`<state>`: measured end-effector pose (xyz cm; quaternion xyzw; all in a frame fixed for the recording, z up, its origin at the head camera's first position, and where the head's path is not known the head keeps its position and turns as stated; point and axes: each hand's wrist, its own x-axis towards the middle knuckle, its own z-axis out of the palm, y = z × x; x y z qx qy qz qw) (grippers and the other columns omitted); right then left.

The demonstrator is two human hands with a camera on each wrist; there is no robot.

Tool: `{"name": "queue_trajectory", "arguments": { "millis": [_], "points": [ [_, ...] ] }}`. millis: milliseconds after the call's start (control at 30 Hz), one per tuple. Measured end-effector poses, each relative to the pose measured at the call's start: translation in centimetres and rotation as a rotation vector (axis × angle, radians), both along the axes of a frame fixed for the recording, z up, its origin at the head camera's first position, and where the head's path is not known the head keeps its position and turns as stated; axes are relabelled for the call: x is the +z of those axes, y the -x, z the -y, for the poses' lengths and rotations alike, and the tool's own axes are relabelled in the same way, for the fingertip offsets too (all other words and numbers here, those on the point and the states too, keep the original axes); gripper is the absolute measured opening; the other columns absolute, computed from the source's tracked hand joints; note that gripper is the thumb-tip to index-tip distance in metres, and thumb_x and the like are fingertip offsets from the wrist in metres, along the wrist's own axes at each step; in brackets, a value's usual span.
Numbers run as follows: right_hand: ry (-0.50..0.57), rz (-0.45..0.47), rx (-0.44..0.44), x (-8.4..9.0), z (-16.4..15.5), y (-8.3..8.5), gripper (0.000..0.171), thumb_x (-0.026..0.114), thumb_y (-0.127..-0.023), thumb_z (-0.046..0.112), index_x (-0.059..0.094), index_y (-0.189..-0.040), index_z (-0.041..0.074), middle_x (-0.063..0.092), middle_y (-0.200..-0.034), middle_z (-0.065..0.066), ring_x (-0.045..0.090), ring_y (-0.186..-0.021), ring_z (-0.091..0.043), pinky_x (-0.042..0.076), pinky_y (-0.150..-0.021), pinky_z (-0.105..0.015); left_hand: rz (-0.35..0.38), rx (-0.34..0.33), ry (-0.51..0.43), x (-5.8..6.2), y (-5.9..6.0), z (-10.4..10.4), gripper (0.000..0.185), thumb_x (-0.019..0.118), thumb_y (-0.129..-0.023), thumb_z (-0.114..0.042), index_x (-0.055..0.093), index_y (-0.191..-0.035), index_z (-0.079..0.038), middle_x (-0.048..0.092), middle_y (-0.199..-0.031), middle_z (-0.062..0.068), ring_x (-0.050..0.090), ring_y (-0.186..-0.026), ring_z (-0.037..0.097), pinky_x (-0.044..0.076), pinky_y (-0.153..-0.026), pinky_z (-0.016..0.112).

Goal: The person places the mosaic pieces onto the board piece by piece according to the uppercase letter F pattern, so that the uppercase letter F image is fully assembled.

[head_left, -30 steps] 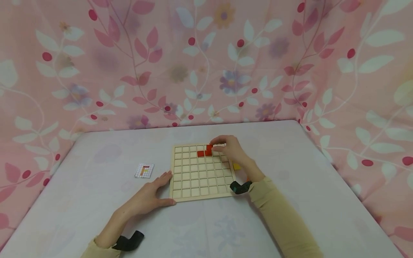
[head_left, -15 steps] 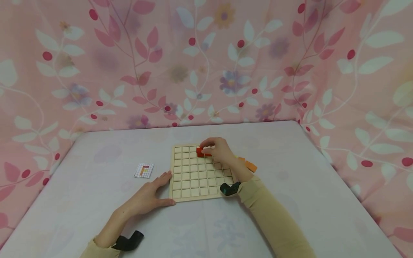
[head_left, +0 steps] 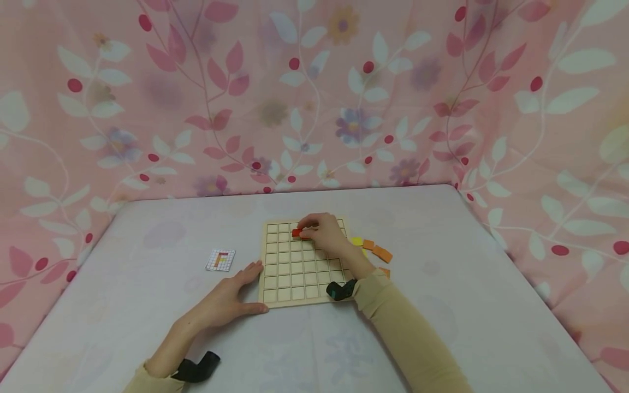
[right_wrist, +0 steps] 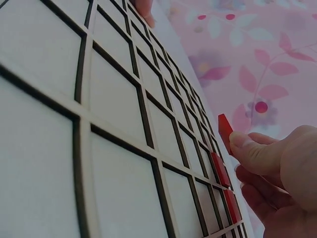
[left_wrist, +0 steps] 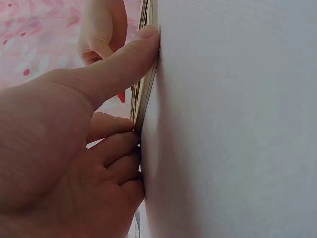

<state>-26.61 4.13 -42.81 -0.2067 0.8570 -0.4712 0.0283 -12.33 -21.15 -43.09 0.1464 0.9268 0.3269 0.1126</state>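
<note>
Red piece (head_left: 297, 233) under right hand (head_left: 325, 233) fingertips, on the grid board (head_left: 295, 273)

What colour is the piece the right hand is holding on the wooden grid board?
Red. The piece in the right hand shows best in the right wrist view.

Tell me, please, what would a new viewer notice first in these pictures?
First the wooden grid board in the middle of the pale table, where the right hand pinches a red piece near its far edge. The left hand presses against the board's near left corner. Orange and yellow pieces lie right of the board.
</note>
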Motion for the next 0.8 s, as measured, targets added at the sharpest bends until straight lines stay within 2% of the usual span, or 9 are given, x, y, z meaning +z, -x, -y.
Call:
{"name": "queue_trajectory", "arguments": {
  "millis": [367, 800],
  "points": [
    [-0.035, -0.075, 0.042, -0.6, 0.3, 0.0, 0.017, 0.07, -0.084, 0.013, 0.071, -0.101, 0.009, 0.069, -0.1, -0.003, 0.062, -0.091, -0.017, 0.049, -0.082, -0.032, 0.0, 0.003, 0.004, 0.2, -0.1, -0.1, 0.099, 0.076, -0.069, -0.053, 0.029, -0.148, -0.016, 0.025, -0.154, 0.003, 0.019, -0.142, 0.026, 0.021, -0.112, 0.052],
    [-0.059, -0.111, 0.016, -1.2, 0.6, 0.0, 0.018, 0.07, -0.084, 0.011, 0.071, -0.102, 0.01, 0.069, -0.099, -0.003, 0.061, -0.09, -0.017, 0.049, -0.082, -0.032, 0.013, 0.007, 0.005, 0.2, 0.1, -0.1, 0.1, 0.076, -0.069, -0.053, 0.028, -0.149, -0.017, 0.024, -0.154, 0.002, 0.019, -0.142, 0.026, 0.02, -0.112, 0.051]
  ]
}}
